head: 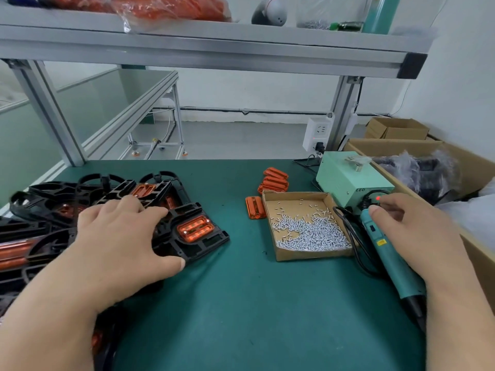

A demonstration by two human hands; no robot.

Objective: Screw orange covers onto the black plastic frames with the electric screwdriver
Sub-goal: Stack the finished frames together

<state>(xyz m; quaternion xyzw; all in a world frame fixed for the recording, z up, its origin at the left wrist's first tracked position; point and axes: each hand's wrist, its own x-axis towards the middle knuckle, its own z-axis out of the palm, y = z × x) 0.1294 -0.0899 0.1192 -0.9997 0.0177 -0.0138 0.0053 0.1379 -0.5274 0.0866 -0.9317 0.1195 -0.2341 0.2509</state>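
A black plastic frame with an orange cover fitted in it lies at the right end of a pile of black frames on the green mat. My left hand lies across this frame, fingers spread over its top and thumb hooked on its near edge. The teal electric screwdriver lies slanted on the mat at the right, tip pointing towards me. My right hand covers it, thumb and fingers closed around its upper end by the cable. Loose orange covers lie at mid-table.
A shallow cardboard box of small silver screws sits between my hands, one orange cover beside it. A pale green power supply stands behind the screwdriver. Large cardboard cartons line the right edge. A metal shelf hangs overhead.
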